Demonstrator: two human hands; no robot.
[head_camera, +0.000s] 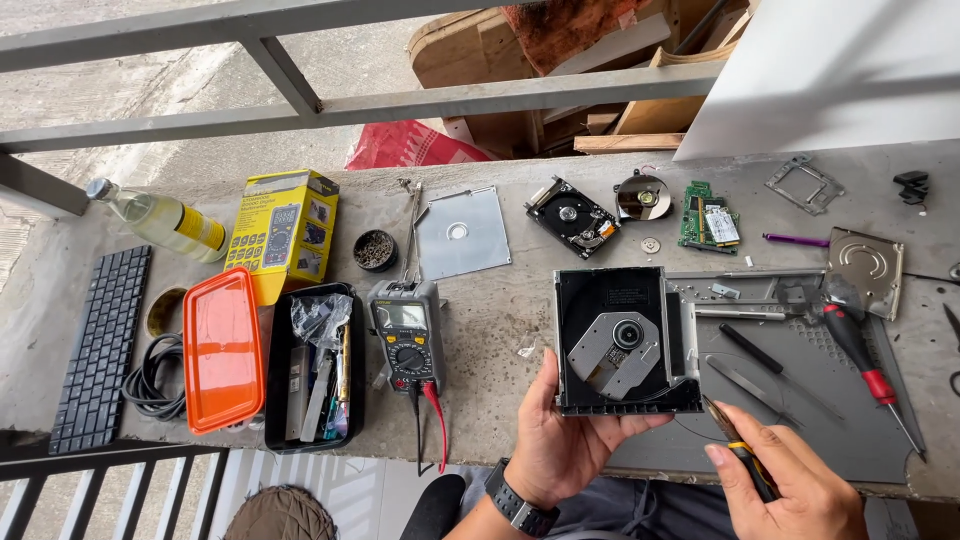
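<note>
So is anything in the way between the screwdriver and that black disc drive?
Nothing visible. The right hand holds the screwdriver with its tip right at the near corner of the disc drive, which the left hand holds.

Matt black plastic optical drive (625, 340) with a dull metal plate — on a rough grey concrete ledge (500, 310).

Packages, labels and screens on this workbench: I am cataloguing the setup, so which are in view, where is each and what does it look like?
Yellow box: rear left, beside the bottle; rectangular carton showing a meter picture.
Bottle label: yellow band round the clear bottle lying far left.
Multimeter screen: small grey rectangle atop the dark multimeter, centre left.
Circuit board label: white sticker on the green circuit board, rear right.
</note>
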